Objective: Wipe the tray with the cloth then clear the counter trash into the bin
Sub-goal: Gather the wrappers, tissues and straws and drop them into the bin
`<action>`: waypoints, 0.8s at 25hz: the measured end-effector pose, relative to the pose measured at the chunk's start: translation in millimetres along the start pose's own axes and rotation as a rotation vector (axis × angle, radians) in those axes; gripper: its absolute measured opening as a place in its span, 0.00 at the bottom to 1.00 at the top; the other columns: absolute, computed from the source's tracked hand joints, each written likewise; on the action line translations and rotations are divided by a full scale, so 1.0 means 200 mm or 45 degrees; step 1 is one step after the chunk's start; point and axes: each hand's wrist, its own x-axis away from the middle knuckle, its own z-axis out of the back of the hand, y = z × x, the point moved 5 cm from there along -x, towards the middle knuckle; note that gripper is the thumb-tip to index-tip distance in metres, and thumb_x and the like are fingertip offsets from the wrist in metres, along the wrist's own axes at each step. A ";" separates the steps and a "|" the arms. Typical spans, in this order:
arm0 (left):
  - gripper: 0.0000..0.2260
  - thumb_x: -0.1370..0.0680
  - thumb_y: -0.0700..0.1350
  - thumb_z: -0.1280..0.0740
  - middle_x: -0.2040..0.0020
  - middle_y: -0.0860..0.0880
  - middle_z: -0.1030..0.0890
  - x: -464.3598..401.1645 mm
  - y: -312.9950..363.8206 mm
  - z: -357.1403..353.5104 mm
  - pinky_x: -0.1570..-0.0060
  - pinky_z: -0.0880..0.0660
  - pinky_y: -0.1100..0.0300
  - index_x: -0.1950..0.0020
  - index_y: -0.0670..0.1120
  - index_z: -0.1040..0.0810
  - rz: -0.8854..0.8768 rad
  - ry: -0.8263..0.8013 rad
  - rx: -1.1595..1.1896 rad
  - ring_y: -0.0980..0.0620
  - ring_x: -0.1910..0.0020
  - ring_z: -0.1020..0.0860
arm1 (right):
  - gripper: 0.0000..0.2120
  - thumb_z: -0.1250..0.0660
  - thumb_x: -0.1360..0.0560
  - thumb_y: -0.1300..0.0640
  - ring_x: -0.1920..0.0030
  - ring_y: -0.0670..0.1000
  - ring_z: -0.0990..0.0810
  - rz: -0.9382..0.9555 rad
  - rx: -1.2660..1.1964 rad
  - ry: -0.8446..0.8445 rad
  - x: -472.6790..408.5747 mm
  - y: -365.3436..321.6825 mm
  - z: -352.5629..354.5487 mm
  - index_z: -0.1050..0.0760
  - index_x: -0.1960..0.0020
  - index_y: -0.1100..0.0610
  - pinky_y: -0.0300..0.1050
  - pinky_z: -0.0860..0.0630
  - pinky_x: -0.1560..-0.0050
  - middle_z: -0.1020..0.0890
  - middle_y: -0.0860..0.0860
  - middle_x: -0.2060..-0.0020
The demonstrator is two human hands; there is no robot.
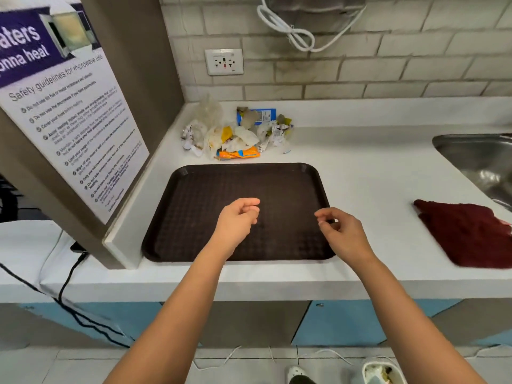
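A dark brown tray (pixel 210 189) lies flat on the white counter (pixel 360 167) in front of me. Both my hands hover over its near half, holding nothing. My left hand (pixel 238 217) has loosely curled fingers. My right hand (pixel 342 230) is also loosely curled, above the tray's right edge. A dark red cloth (pixel 465 231) lies on the counter to the right, apart from both hands. A pile of crumpled wrappers and paper trash (pixel 238 131) sits behind the tray near the wall. A white bin (pixel 381 371) shows on the floor at the bottom right.
A steel sink (pixel 479 159) is set into the counter at the far right. A brown cabinet side with a microwave safety poster (pixel 69 112) rises left of the tray. A wall socket (pixel 224 61) and white cable (pixel 293 31) hang behind. Black cables (pixel 66 286) trail at lower left.
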 end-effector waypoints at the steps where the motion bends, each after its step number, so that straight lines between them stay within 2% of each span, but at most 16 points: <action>1: 0.09 0.22 0.43 0.38 0.55 0.56 0.22 -0.06 0.00 0.00 0.68 0.28 0.72 0.46 0.55 0.23 0.011 0.007 0.001 0.59 0.58 0.22 | 0.09 0.37 0.24 0.59 0.59 0.41 0.24 -0.006 0.014 0.009 -0.06 0.01 0.00 0.22 0.52 0.47 0.24 0.30 0.64 0.21 0.40 0.56; 7: 0.11 0.24 0.39 0.37 0.54 0.55 0.24 -0.47 0.04 0.07 0.63 0.30 0.68 0.44 0.50 0.22 0.017 0.166 -0.095 0.58 0.58 0.25 | 0.10 0.37 0.25 0.62 0.63 0.43 0.24 0.025 0.031 -0.014 -0.49 0.03 -0.07 0.22 0.54 0.48 0.21 0.31 0.64 0.20 0.46 0.59; 11: 0.12 0.24 0.38 0.38 0.51 0.52 0.23 -0.85 0.16 0.13 0.55 0.28 0.67 0.44 0.49 0.22 -0.032 0.271 -0.234 0.53 0.53 0.24 | 0.11 0.37 0.26 0.64 0.64 0.44 0.25 0.061 0.025 -0.065 -0.86 -0.02 -0.15 0.22 0.54 0.49 0.23 0.31 0.65 0.20 0.49 0.59; 12: 0.13 0.24 0.38 0.38 0.50 0.52 0.23 -0.95 0.19 0.15 0.54 0.29 0.68 0.42 0.48 0.22 -0.055 0.286 -0.281 0.53 0.53 0.24 | 0.11 0.37 0.27 0.65 0.65 0.43 0.25 0.079 0.017 -0.068 -0.96 -0.05 -0.17 0.23 0.55 0.49 0.23 0.31 0.65 0.20 0.48 0.59; 14: 0.15 0.24 0.36 0.40 0.46 0.50 0.23 -1.14 0.23 0.17 0.59 0.33 0.77 0.40 0.45 0.23 -0.097 0.303 -0.354 0.55 0.53 0.26 | 0.12 0.37 0.27 0.66 0.64 0.42 0.24 0.117 0.028 -0.091 -1.12 -0.08 -0.21 0.23 0.54 0.51 0.22 0.32 0.65 0.21 0.46 0.57; 16: 0.16 0.25 0.35 0.41 0.43 0.47 0.22 -1.32 0.25 0.17 0.59 0.35 0.79 0.39 0.44 0.23 -0.137 0.278 -0.460 0.55 0.51 0.25 | 0.11 0.37 0.27 0.66 0.61 0.42 0.25 0.140 0.058 -0.103 -1.28 -0.09 -0.25 0.23 0.52 0.52 0.22 0.32 0.64 0.22 0.46 0.54; 18: 0.16 0.24 0.36 0.41 0.39 0.45 0.23 -1.45 0.23 0.16 0.50 0.34 0.73 0.38 0.44 0.24 -0.165 0.206 -0.620 0.50 0.44 0.24 | 0.11 0.37 0.27 0.67 0.60 0.45 0.25 0.164 0.120 -0.128 -1.41 -0.10 -0.30 0.22 0.49 0.55 0.26 0.32 0.62 0.22 0.49 0.51; 20: 0.17 0.23 0.38 0.40 0.35 0.44 0.26 -1.62 0.21 0.18 0.41 0.34 0.64 0.35 0.45 0.27 -0.162 0.172 -0.804 0.47 0.37 0.28 | 0.12 0.37 0.27 0.67 0.57 0.50 0.24 0.213 0.210 -0.134 -1.57 -0.12 -0.35 0.21 0.47 0.58 0.28 0.35 0.59 0.22 0.54 0.47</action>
